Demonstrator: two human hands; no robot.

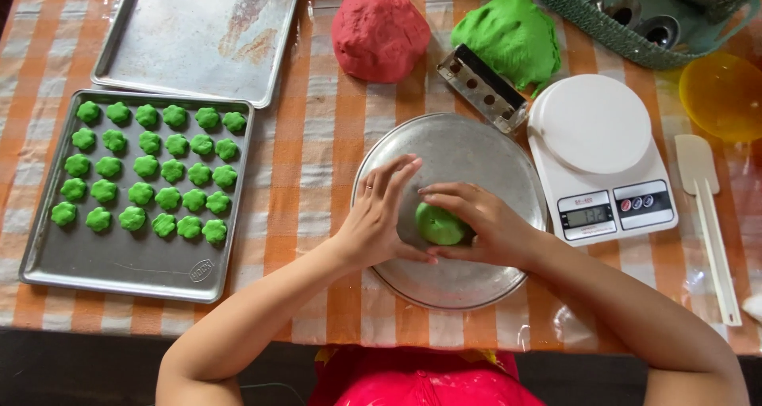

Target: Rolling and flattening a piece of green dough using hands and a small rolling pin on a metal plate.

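Fingers of the left hand (379, 219) and right hand (476, 219) press together around one green dough ball (439, 223) on a round metal plate (468, 148) near the worktop's front edge. Left: a tray (119, 267) holding twenty-nine green dough flowers (147, 168). Behind: one red dough lump (379, 33), one green dough lump (512, 34). Right: one white scale (599, 156).

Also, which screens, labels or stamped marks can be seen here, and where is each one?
Scale screen: small grey rectangle on the white kitchen scale, right of the round metal pan.
Scale buttons: small round ones beside the screen.
Stamped oval mark: lower right corner of the baking tray.
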